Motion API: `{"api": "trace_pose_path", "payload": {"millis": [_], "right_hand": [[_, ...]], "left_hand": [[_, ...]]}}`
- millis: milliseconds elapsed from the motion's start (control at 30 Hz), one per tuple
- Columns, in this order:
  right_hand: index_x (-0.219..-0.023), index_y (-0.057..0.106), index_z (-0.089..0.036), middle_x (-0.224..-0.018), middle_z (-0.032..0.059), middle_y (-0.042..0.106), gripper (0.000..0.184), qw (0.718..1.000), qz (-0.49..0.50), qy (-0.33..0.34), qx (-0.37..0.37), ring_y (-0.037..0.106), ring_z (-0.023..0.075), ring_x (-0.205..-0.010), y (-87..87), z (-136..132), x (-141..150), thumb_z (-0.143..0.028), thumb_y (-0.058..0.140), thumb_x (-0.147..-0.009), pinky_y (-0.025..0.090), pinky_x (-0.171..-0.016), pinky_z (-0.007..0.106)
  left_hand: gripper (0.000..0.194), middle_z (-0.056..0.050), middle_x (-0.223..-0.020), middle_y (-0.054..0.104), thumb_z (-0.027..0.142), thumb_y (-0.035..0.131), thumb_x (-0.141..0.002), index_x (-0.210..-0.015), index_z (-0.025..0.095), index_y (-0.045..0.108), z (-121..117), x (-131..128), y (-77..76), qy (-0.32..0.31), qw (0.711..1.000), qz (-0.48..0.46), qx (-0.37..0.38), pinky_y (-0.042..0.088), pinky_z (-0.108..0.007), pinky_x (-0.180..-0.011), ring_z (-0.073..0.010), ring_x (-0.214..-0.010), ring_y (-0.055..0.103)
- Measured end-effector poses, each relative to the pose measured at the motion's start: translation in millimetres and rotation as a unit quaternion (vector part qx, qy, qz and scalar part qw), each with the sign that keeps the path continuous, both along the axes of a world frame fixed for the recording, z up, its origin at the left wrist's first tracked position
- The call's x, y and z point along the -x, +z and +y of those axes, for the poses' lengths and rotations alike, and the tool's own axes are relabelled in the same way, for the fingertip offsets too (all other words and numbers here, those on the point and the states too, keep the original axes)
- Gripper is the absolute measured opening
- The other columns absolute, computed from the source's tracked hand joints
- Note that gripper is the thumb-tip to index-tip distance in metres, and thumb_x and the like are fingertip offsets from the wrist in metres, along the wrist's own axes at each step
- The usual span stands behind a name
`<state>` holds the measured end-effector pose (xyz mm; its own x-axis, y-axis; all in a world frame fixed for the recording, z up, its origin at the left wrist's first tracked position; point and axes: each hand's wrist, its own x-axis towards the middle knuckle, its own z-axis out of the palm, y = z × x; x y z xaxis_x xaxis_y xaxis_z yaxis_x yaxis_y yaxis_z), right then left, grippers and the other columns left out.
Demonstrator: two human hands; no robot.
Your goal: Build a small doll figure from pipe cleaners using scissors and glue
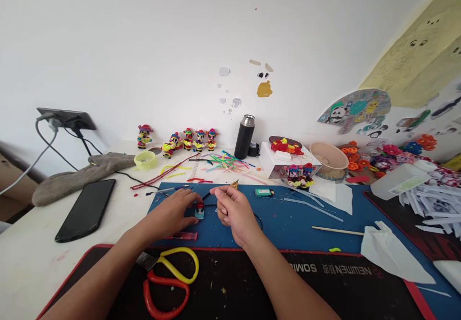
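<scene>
Centre: the left hand [181, 207], entering from the lower left, has thumb and forefinger closed about a small figure [199, 211], red above and pale blue below, located just left of the frame's centre over a blue mat [288, 236]. The right hand [235, 210], near centre, is curled, its thumb and fingers drawn together; whether it grips anything cannot be told. Lower left of centre: scissors [163, 280] with one yellow and one red handle lie on a black mat [230, 291]. Left: a phone [85, 210] rests on the white desk [29, 248], below a yellow-green bowl [145, 161]. Upper middle: four colourful figurines [188, 139] stand in a row near the wall. Right of these: a dark flask [244, 137] stands upright, beside a white box [268, 155]. Farther right: a wide beige bowl [334, 155].
</scene>
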<state>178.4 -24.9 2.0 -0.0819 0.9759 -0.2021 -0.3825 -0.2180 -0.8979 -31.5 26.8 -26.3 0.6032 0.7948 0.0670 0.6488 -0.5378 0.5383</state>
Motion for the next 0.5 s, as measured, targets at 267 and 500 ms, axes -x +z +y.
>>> {"api": "trace_pose_path", "payload": {"millis": [267,500], "right_hand": [[-0.096,0.07,-0.017,-0.052,-0.0106,0.039,0.042,1.0,-0.002,0.007,-0.001,0.027,0.005,-0.04,-0.6,-0.9,0.4,-0.052,0.081,-0.078,0.013,-0.042,0.022],[-0.097,0.071,-0.017,-0.053,-0.0105,0.039,0.042,1.0,-0.002,0.006,-0.003,0.027,0.005,-0.041,-1.2,-0.3,1.1,-0.053,0.081,-0.078,0.013,-0.042,0.022]], "left_hand": [[0.025,-0.005,-0.105,0.072,0.029,0.074,-0.081,-0.106,0.029,0.07,-1.2,0.1,2.4,0.004,1.0,0.005,0.0,0.05,-0.041,-0.089,-0.0317,-0.104,0.065],[0.031,-0.006,-0.105,0.071,0.029,0.073,-0.083,-0.113,0.029,0.07,-1.6,-4.9,1.5,0.005,1.0,-0.002,0.001,0.05,-0.042,-0.09,-0.0317,-0.102,0.065]]}}
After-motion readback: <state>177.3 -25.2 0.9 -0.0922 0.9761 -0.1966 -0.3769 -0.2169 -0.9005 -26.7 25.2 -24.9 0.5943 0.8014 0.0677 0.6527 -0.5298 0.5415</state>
